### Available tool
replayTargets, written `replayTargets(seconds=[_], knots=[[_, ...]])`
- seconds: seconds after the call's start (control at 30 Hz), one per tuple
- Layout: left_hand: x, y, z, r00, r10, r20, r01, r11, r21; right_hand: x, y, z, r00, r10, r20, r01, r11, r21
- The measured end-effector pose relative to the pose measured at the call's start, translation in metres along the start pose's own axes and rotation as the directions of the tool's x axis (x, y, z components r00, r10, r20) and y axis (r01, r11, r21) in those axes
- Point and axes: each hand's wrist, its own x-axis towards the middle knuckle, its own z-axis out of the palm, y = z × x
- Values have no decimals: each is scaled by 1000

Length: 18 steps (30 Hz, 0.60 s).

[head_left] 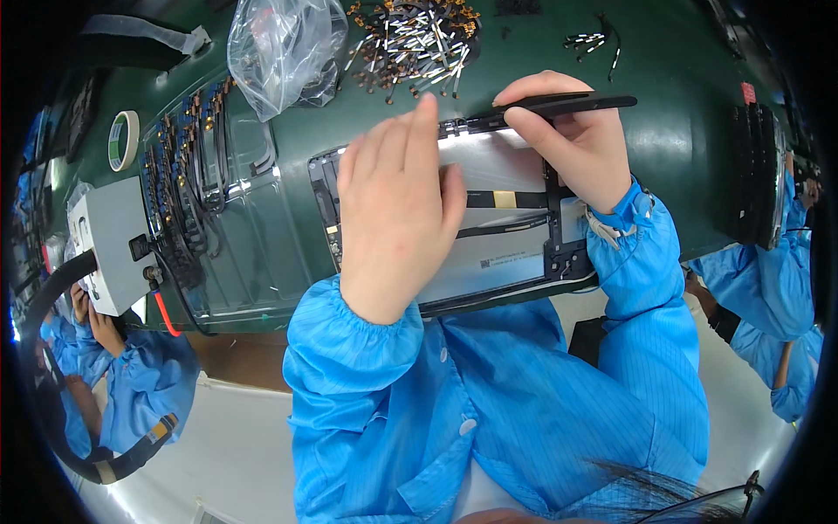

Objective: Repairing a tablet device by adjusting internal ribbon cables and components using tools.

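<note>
An opened tablet (515, 258) lies on the green mat in front of me, its silver inner panels, dark ribbon cables and black frame exposed. Across its left part rests my left hand (393, 201), fingers stretched out and thumb apart, hiding what is under the palm. In my right hand (572, 144), a long black tool that looks like tweezers (594, 103) is pinched between thumb and fingers above the tablet's far edge. Its narrow end points left along that edge. Whether it touches a part there I cannot tell.
A heap of small flex cables (419, 44) lies at the far side beside a clear plastic bag (286, 52). Left are a clear tray (253, 236) with rows of cables, a tape roll (123, 140) and a grey box (112, 244). Dark panels (758, 175) stand right; co-workers' blue sleeves show both sides.
</note>
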Motion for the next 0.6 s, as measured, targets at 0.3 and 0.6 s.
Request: replayTargets(seconds=[0.3, 0.6], knots=[[0, -3, 2, 998, 42, -48, -43, 998, -35, 1, 0, 1, 996, -77, 51, 84, 985, -150], [-1, -4, 2, 999, 34, -42, -36, 999, -28, 1, 2, 2, 995, -81, 63, 91, 980, -175]])
